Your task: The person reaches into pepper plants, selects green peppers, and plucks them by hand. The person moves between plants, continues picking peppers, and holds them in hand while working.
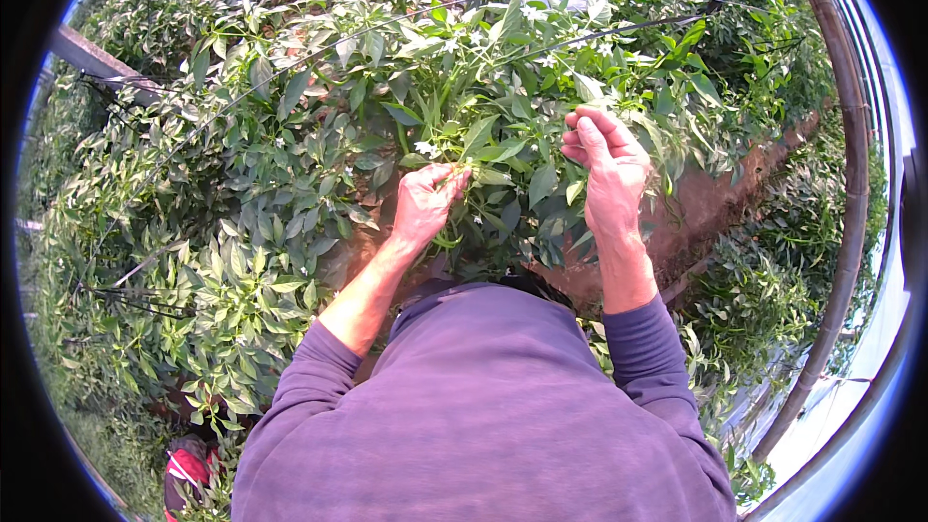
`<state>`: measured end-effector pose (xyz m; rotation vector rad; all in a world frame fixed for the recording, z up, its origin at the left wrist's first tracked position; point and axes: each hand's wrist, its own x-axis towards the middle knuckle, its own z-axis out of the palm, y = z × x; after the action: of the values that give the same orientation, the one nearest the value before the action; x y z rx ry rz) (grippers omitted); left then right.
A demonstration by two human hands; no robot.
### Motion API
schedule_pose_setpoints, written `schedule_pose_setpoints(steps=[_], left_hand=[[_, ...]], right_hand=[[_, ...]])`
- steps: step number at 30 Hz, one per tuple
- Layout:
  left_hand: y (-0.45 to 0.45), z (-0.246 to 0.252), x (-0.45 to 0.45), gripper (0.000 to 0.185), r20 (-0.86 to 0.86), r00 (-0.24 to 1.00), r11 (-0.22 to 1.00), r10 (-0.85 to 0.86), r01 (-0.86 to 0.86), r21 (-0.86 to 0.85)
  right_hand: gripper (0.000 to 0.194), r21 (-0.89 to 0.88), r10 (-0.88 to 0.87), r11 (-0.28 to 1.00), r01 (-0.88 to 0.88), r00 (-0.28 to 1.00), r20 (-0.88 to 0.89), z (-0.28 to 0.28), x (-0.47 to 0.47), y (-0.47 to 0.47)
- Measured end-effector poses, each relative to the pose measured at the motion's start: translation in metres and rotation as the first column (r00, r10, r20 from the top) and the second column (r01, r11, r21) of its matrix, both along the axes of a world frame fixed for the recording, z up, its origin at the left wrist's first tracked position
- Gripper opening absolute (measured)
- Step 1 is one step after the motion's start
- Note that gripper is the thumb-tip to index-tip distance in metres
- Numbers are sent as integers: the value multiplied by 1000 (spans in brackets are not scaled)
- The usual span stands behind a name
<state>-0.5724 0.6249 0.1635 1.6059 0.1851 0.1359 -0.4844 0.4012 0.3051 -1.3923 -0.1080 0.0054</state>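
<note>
My left hand (pixel 432 203) pinches a thin pepper shoot (pixel 467 168) between thumb and fingers, beside a white blossom (pixel 426 149). Farther right, my right hand (pixel 605 152) is raised at the edge of the leaves with its fingers loosely curled and the thumb near the fingertips; whether anything small lies between them I cannot tell. Pepper plants (pixel 478 134) with green leaves and white flowers stand before me. A slender green pepper (pixel 447 241) hangs just below my left hand.
Thin lines (pixel 239 98) cross the foliage. A curved pole (pixel 855 159) and pale plastic sheeting (pixel 895 138) stand at right. Bare soil (pixel 689 232) shows between rows. A concrete post (pixel 109 61) leans at upper left. A red and dark item (pixel 190 467) lies low at left.
</note>
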Motion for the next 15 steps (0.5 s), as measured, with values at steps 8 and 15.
schedule_pose_setpoints(steps=[8, 15], left_hand=[[-15, -4, -22, 21, 59, 998, 987, -34, 24, 156], [-34, -9, -58, 24, 67, 997, 980, -47, 33, 197]], right_hand=[[25, 57, 79, 996, -66, 962, -262, -27, 29, 21], [33, 104, -89, 988, 110, 977, -192, -49, 83, 28]])
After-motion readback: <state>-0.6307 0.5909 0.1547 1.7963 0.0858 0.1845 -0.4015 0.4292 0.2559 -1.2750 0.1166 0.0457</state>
